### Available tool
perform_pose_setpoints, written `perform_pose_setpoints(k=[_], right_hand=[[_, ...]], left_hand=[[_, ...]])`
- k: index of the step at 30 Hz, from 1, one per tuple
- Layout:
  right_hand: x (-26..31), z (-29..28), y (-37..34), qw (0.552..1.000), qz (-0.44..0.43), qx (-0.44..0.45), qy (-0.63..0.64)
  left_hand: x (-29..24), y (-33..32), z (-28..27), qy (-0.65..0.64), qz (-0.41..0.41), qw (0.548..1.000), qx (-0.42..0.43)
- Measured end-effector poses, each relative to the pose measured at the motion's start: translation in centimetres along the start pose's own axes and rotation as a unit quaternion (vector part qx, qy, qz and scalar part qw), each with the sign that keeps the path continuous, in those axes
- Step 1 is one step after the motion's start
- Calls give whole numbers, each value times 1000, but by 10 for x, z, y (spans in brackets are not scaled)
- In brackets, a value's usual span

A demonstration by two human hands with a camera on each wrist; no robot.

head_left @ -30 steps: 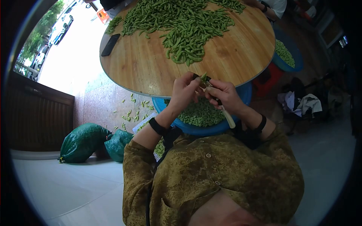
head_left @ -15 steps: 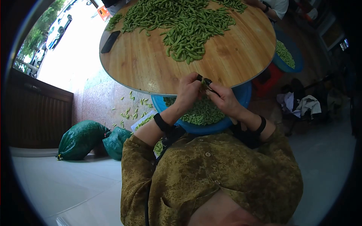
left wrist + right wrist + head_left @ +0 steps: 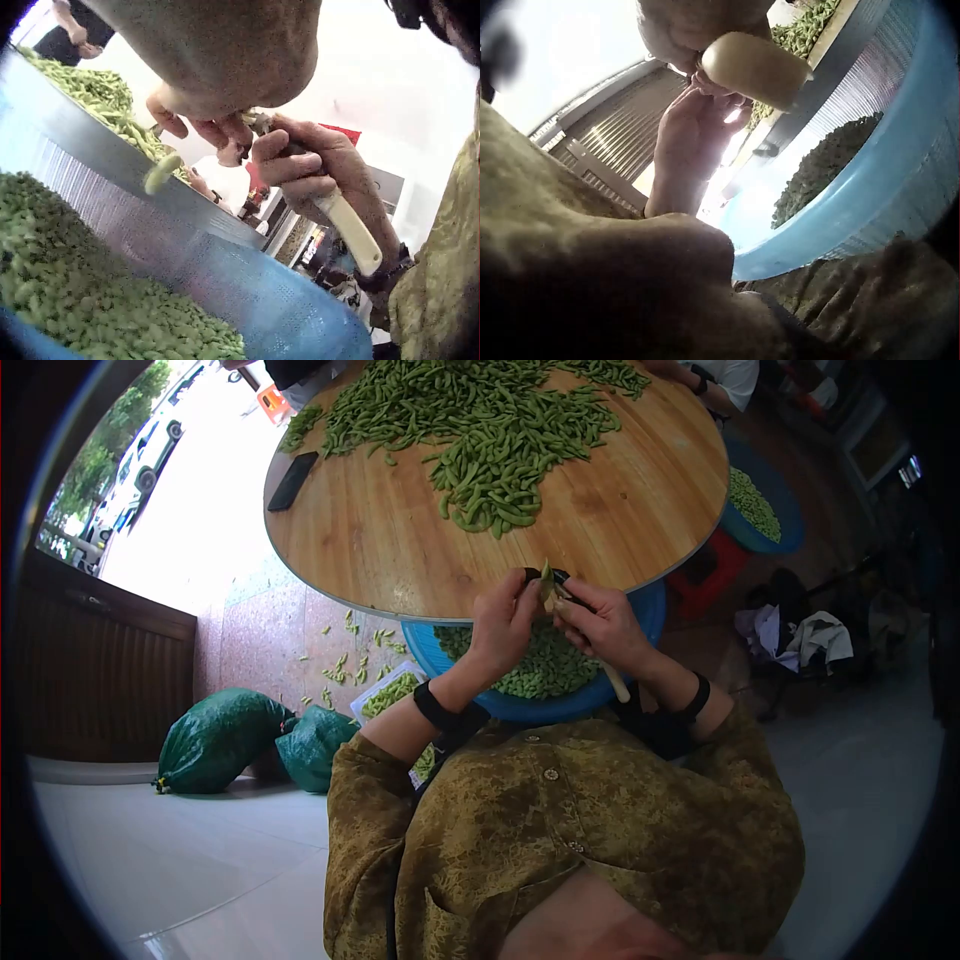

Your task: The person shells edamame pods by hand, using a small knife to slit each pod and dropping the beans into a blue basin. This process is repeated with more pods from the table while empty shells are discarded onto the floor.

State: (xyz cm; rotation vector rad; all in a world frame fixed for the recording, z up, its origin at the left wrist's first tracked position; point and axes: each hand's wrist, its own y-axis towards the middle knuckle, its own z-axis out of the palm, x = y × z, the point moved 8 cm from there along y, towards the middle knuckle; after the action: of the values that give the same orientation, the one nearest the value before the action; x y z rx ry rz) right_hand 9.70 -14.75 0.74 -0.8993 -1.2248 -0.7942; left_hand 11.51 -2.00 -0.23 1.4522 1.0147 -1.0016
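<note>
Above the near edge of the round wooden table (image 3: pixel 610 535), my two hands meet fingertip to fingertip. Fingers of my left hand (image 3: pixel 500 625) pinch a green bean pod (image 3: pixel 546 576), its tip pointing up. My right hand (image 3: pixel 610 625) grips a small tool by its cream handle (image 3: pixel 351 231); the tool's working end is hidden among the fingers. A pale green bean (image 3: pixel 162 174) is in mid-air below the hands in the left wrist view. Beneath them a blue basin (image 3: pixel 415 643) holds a heap of shelled green beans (image 3: pixel 545 668).
Unshelled pods (image 3: pixel 490 480) cover the table's far side, near a dark flat object (image 3: pixel 293 481). Other people sit across. A second blue basin (image 3: pixel 795 525) stands right. Green sacks (image 3: pixel 222 740), scattered pods and a white tray (image 3: pixel 360 705) lie on the left.
The left hand has turned, its thumb now along the pod, which stands upright again between the hands. The tool's handle, mostly hidden half a second ago, shows again below the right hand.
</note>
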Motion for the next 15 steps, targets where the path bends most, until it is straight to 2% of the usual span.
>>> perform_pose_setpoints(k=[1, 2, 3, 4, 6, 7, 9, 10, 12, 15], right_hand=[[-3, 0, 0, 1000, -1, -2, 0], [-3, -1, 1, 999, -39, -5, -33], [-1, -1, 1, 995, -76, -8, -66], [-3, -2, 2, 995, -76, -7, -67], [9, 0, 1, 977, -156, -9, -144], [13, 0, 1, 977, -157, -9, -145], [32, -5, -8, 935, -213, -101, -265], [32, -6, -5, 935, -212, -100, -265], [53, -4, -12, 838, -370, -156, -371], [43, -2, -4, 838, -365, -137, -382]], left_hand=[[3, 0, -1, -17, -21, 1000, -9], [2, 1, 0, -17, -20, 1000, -8], [3, 2, 3, -84, -57, 995, 3], [5, 2, 7, -150, -95, 984, 13], [3, 1, 5, -147, -119, 982, 23], [5, 0, 5, -145, -143, 979, 33], [4, 0, 4, -142, -136, 980, 31], [3, 0, 2, -139, -131, 981, 28], [3, -6, 3, -140, -146, 979, 40], [3, -11, 5, -127, -176, 975, 56]])
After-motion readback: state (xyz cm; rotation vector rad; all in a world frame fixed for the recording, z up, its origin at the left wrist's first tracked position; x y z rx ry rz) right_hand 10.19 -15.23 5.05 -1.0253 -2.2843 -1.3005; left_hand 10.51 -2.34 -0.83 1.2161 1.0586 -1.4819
